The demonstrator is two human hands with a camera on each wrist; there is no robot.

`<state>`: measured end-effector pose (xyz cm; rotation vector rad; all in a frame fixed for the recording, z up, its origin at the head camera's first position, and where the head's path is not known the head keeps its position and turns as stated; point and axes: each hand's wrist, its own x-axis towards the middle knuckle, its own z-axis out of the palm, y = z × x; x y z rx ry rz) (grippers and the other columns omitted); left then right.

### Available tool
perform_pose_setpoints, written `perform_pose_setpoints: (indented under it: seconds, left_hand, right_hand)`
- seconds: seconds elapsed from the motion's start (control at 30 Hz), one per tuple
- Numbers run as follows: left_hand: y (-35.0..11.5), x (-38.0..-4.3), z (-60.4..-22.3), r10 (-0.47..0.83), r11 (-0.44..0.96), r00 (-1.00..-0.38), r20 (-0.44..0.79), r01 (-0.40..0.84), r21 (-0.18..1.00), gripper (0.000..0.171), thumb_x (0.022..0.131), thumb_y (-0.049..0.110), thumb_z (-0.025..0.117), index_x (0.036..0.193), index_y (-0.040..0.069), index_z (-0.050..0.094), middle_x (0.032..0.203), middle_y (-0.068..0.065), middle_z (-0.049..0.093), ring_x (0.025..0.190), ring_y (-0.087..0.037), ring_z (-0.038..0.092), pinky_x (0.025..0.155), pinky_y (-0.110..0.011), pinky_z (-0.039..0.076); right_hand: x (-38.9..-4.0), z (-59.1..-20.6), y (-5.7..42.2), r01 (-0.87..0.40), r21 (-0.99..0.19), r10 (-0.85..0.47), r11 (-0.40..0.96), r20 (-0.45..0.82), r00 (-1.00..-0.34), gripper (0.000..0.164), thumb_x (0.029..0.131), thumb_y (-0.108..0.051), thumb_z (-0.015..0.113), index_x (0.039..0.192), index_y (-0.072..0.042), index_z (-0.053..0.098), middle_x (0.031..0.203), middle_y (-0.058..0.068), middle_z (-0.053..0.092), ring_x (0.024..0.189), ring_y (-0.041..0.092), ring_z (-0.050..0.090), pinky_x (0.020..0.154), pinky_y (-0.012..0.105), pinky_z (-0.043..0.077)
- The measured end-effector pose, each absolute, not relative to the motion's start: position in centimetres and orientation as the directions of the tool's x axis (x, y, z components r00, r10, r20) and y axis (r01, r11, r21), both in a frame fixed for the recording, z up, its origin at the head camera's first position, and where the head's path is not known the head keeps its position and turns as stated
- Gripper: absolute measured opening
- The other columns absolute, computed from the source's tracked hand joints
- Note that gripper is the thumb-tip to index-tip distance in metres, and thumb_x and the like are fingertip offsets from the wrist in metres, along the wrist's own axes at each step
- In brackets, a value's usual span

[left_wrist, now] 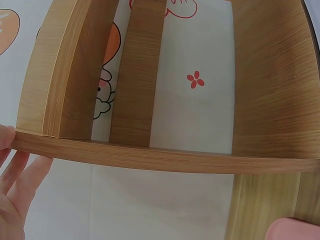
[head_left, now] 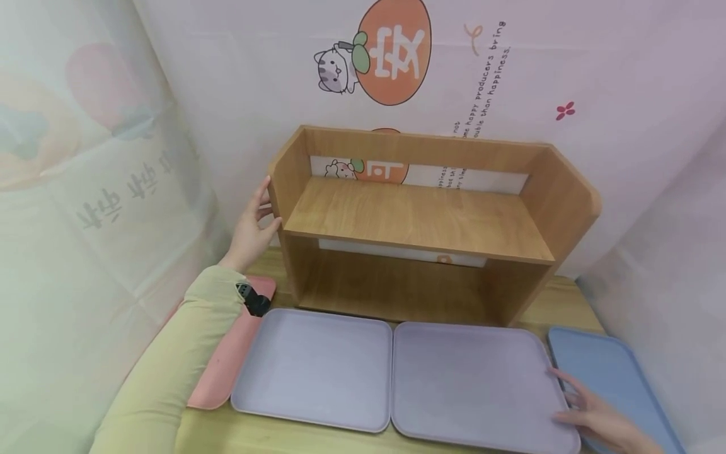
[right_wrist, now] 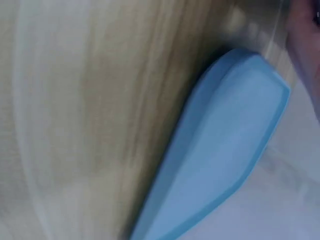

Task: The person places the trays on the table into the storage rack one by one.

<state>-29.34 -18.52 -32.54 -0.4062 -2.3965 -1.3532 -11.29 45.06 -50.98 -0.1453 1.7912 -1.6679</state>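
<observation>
A two-tier wooden shelf (head_left: 420, 214) stands on the table against the printed backdrop. My left hand (head_left: 253, 227) holds the front edge of its left side panel, thumb on one face and fingers on the other. In the left wrist view, the fingertips of the left hand (left_wrist: 20, 185) meet the edge of that panel (left_wrist: 150, 159). Two pale purple trays, a left one (head_left: 317, 372) and a right one (head_left: 476, 384), lie side by side before the shelf. My right hand (head_left: 592, 410) is at the right tray's right rim, fingers and thumb spread; contact is unclear.
A blue tray (head_left: 618, 384) lies at the right, partly beneath my right hand; the blurred right wrist view shows this blue tray (right_wrist: 220, 145) too. At the left, a pink tray (head_left: 227, 366) is partly hidden by my sleeve. Printed cloth surrounds the wooden table (head_left: 272, 435).
</observation>
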Motion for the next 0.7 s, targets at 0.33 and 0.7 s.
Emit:
perform_pose_setpoints:
  seconds: [0.33,0.7]
  left_hand:
    - [-18.5,-29.3,-32.3,0.066,0.497,-0.905,0.421,0.396,0.772,0.085,0.090,-0.004,0.056,0.151,0.037,0.013,0.137,-0.023,0.039,0.123,-0.042,0.048,0.091,-0.054,0.049]
    - [-18.6,-29.4,-32.4,0.078,0.499,-0.898,0.433,0.411,0.763,0.085,0.090,-0.004,0.056,0.151,0.037,0.014,0.137,-0.023,0.039,0.123,-0.042,0.048,0.089,-0.054,0.051]
  right_hand:
    - [-11.1,-50.7,46.0,0.472,-0.862,-0.759,-0.186,-0.179,-0.626,0.072,0.100,0.005,0.021,0.135,-0.055,0.036,0.130,-0.015,0.047,0.121,0.012,0.051,0.100,0.040,0.047]
    - [-11.1,-49.4,45.5,0.458,-0.855,-0.800,-0.246,-0.088,-0.593,0.076,0.099,0.008,0.014,0.140,-0.053,0.030,0.136,-0.012,0.048,0.125,0.012,0.048,0.102,0.041,0.045]
